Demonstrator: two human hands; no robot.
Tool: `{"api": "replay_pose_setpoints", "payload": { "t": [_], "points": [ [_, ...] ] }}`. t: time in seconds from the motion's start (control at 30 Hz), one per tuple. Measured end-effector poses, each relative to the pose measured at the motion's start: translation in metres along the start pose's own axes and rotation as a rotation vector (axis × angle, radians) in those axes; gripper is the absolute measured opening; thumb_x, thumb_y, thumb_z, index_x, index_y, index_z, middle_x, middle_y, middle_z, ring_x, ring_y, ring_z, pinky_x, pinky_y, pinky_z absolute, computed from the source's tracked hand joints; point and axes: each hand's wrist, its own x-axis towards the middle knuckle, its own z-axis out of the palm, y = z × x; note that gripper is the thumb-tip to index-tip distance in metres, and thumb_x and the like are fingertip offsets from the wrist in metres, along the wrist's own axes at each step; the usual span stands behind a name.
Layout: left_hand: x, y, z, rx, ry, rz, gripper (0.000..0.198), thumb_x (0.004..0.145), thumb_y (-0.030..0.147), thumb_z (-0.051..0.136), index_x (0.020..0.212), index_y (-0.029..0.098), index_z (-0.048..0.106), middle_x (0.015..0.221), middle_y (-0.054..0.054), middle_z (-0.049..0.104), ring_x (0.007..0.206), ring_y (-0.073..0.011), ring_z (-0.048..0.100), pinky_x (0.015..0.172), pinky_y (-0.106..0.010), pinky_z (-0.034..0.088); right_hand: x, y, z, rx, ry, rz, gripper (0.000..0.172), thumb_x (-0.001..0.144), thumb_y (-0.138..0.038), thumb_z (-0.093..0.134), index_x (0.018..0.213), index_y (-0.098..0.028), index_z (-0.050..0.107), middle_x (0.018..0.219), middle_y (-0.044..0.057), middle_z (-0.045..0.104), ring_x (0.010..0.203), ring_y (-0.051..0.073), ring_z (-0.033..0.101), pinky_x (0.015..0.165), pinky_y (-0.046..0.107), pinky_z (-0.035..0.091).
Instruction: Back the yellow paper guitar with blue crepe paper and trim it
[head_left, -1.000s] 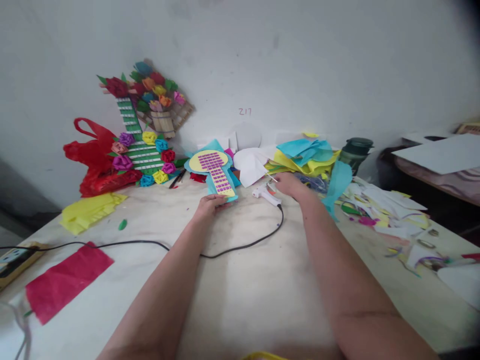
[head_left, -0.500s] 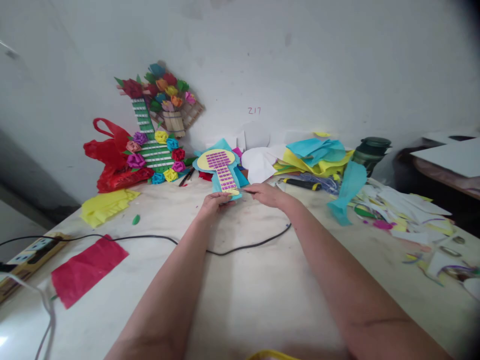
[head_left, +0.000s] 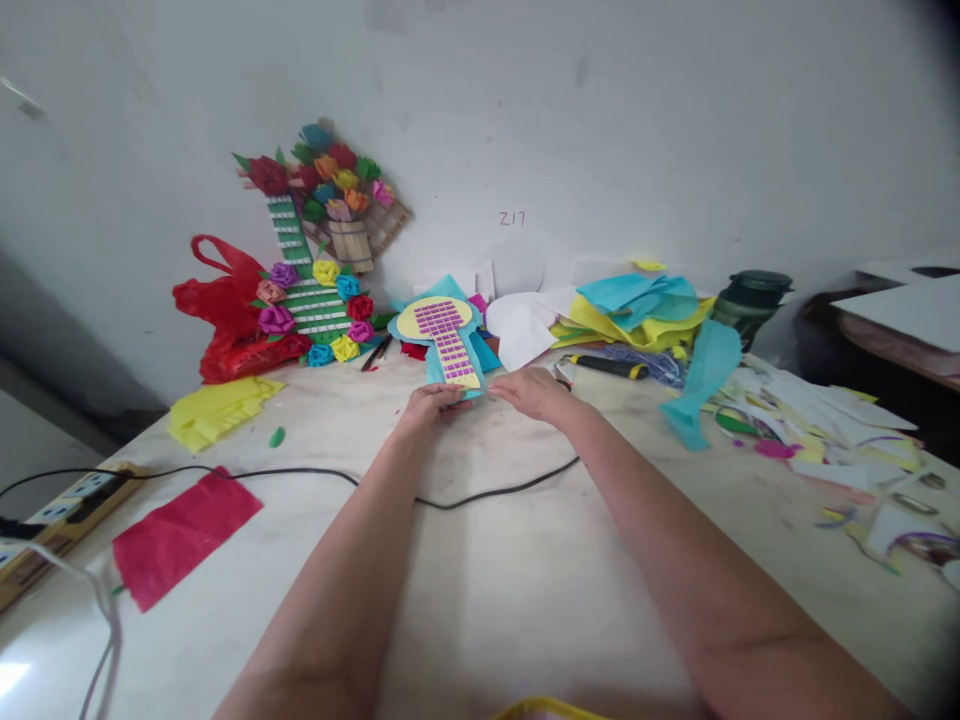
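Observation:
My left hand (head_left: 433, 405) grips the lower end of a paper cutout (head_left: 454, 358), thumb on top. The cutout is yellow, with an oval head and a straight stem covered in rows of small purple pieces. Light blue paper (head_left: 480, 350) lies behind it and sticks out around its edges. At the bottom right corner of this blue paper, my right hand (head_left: 534, 392) is closed in a pinch, its fingertips at the paper's edge. A dark loop, perhaps a scissors handle (head_left: 563, 384), shows just behind the right hand, partly hidden.
Paper-flower crafts (head_left: 319, 300) and a red plastic bag (head_left: 232, 320) stand at the back left. A yellow-black cutter-like tool (head_left: 609, 367), coloured paper sheets (head_left: 637, 315), a dark green jar (head_left: 750, 305) and paper scraps (head_left: 817, 415) lie right. A black cable (head_left: 480, 500) crosses the table.
My right hand has moved slightly left, and its fingertips now meet the blue paper's corner. The left hand keeps its hold. The whole view has shifted a little.

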Motion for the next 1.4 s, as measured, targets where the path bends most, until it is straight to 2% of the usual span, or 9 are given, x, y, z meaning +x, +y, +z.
{"api": "replay_pose_setpoints", "payload": {
  "t": [0.1, 0.3, 0.63, 1.2, 1.4],
  "points": [
    [0.001, -0.001, -0.002, -0.01, -0.002, 0.0, 0.022, 0.05, 0.012, 0.076, 0.069, 0.009, 0.066, 0.08, -0.009, 0.069, 0.07, -0.0213, 0.066, 0.079, -0.037, 0.053, 0.0, -0.004, -0.002, -0.057, -0.043, -0.006, 0.033, 0.092, -0.032, 0.034, 0.094, -0.019, 0.064, 0.092, 0.008, 0.067, 0.083, 0.019, 0.06, 0.066, 0.025, 0.035],
    [0.004, -0.002, -0.004, 0.0, -0.024, -0.007, 0.023, 0.051, 0.013, 0.076, 0.07, 0.008, 0.066, 0.083, -0.011, 0.069, 0.071, -0.0214, 0.066, 0.08, -0.037, 0.052, 0.001, -0.008, -0.001, -0.084, -0.039, 0.014, 0.032, 0.093, -0.03, 0.032, 0.099, -0.017, 0.061, 0.094, 0.011, 0.067, 0.085, 0.02, 0.061, 0.067, 0.026, 0.037],
    [-0.002, 0.002, 0.0, -0.007, -0.011, -0.014, 0.02, 0.05, 0.011, 0.076, 0.068, 0.009, 0.066, 0.078, -0.009, 0.069, 0.071, -0.0213, 0.066, 0.083, -0.038, 0.051, 0.007, -0.005, 0.009, -0.121, -0.022, -0.055, 0.037, 0.092, -0.04, 0.032, 0.099, -0.02, 0.062, 0.093, 0.01, 0.067, 0.084, 0.023, 0.061, 0.067, 0.028, 0.038],
    [0.002, -0.002, -0.003, 0.0, -0.053, 0.007, 0.022, 0.049, 0.014, 0.078, 0.067, 0.01, 0.066, 0.083, -0.01, 0.069, 0.076, -0.0221, 0.065, 0.083, -0.039, 0.051, 0.01, -0.007, 0.01, -0.113, -0.069, 0.002, 0.036, 0.091, -0.036, 0.033, 0.1, -0.019, 0.063, 0.094, 0.013, 0.067, 0.087, 0.025, 0.062, 0.069, 0.031, 0.041],
    [0.005, -0.006, -0.006, 0.027, -0.062, 0.009, 0.022, 0.05, 0.015, 0.077, 0.07, 0.01, 0.067, 0.086, -0.01, 0.069, 0.078, -0.0236, 0.065, 0.082, -0.039, 0.052, 0.01, -0.013, 0.009, -0.07, -0.09, 0.067, 0.036, 0.091, -0.034, 0.034, 0.102, -0.016, 0.063, 0.097, 0.016, 0.066, 0.091, 0.026, 0.06, 0.072, 0.033, 0.041]
  ]
}}
